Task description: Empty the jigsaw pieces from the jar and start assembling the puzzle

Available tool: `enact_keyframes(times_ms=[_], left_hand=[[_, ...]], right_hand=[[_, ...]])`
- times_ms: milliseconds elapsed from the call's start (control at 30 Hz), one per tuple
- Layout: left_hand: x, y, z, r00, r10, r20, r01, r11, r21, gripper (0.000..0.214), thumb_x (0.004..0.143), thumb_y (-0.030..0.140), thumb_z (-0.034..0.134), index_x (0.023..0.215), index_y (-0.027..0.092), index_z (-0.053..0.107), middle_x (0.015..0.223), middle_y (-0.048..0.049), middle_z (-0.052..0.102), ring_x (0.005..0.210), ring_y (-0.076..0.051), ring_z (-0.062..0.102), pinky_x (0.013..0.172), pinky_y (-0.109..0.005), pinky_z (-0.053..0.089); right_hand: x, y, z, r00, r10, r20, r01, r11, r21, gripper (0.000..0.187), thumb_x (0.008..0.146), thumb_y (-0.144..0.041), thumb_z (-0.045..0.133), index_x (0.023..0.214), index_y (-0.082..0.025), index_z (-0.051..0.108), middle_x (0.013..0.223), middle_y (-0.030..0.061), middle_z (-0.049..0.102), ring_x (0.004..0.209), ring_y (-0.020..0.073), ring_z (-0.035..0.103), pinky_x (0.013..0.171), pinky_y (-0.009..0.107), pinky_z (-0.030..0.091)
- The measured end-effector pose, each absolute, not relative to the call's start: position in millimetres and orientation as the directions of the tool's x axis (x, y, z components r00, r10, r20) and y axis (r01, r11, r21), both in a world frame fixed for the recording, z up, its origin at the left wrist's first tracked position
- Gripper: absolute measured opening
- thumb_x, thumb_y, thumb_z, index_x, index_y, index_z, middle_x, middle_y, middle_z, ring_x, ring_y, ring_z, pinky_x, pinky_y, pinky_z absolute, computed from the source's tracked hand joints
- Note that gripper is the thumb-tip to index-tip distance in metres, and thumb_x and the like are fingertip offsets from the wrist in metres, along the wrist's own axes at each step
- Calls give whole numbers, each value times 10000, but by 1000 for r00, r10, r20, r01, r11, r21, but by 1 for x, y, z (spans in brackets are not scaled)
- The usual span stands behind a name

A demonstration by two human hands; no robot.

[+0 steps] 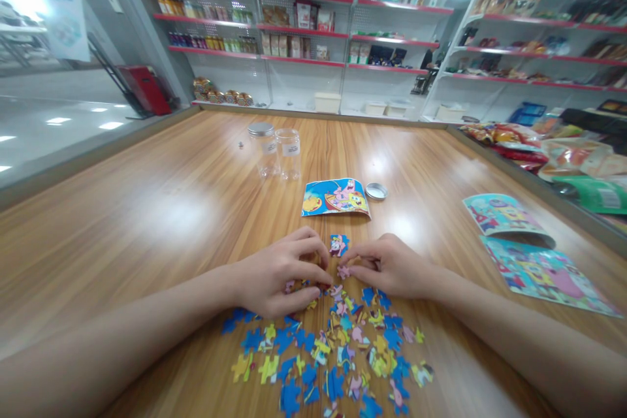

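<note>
Scene: shop interior, wide wooden table [161,209], red-edged shelves [304,62] of packaged goods stood behind it.
Puzzle pieces [337,353]: loose heap on the table's near edge, between and below both hands; small cardboard cutouts, mostly blue, yellow and pink, cartoon print, unjoined.
Joined bit [339,245]: few pieces fitted together, blue and pink, lay just beyond the fingertips, between the hands.
Left hand [281,277]: fingers curled down onto the heap's top edge; whether it pinched a piece, couldn't tell.
Right hand [392,268]: thumb and forefinger pinched a pink piece [344,271] at the heap's top.
Picture card [336,198]: cartoon print, flat, just past the joined bit.
Capped jar [261,147]: clear plastic, silver lid on, looked empty.
Open jar [289,153]: clear, touching the capped jar, nothing seen inside.
Loose lid [376,191]: silver, beside the card.
Printed sheets [539,271]: two, far right, one curled.
</note>
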State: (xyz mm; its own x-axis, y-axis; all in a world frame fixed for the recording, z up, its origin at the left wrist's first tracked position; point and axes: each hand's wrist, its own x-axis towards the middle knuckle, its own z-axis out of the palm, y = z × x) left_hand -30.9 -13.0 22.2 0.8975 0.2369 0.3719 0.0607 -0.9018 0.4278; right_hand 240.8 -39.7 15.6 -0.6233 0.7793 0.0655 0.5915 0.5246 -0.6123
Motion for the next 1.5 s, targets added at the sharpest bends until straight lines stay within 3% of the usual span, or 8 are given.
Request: enact_keyframes(times_ms=[167,300,767,1000,1500], left_hand=[[-30,-13,22,896,200,397,26,-915,404,427,891,193,605,1317,186,626,1292,-135,633,1187,-294,511,1060,-503,459],[-28,-13,24,911,173,375,10,-917,398,453,905,185,593,1358,180,597,1275,-123,672,1170,-291,528,1069,-506,454],[-30,-12,14,831,297,470,113,-918,380,269,908,160,589,1140,181,724,929,-100,678,925,-229,567,863,-425,509],[-29,-12,17,835,285,471,125,-931,342,319,901,159,599,1204,193,692,1190,-111,687,1096,-253,563,1020,-490,471],[-30,-8,5,766,437,472,270,-884,380,232,920,135,582,1071,182,752,1019,-95,681,1060,-246,531,940,-435,506]], right_hand=[[240,-39,11,-589,802,98,607,518,-602,254,917,-285,637,1151,-190,664,524,-106,421,460,74,354,506,211,265],[240,-40,7,-582,798,159,609,557,-565,314,900,-222,620,1206,-171,673,527,-99,430,452,69,361,507,212,276],[240,-38,3,-500,843,200,657,519,-547,137,899,-240,618,944,-181,733,527,-76,468,462,75,409,525,222,329],[241,-39,3,-501,842,200,656,521,-546,133,908,-253,610,931,-196,728,529,-76,479,464,75,432,526,217,332],[239,-38,6,-502,842,198,650,518,-555,124,889,-226,614,911,-179,726,516,-78,460,455,74,421,520,221,323]])
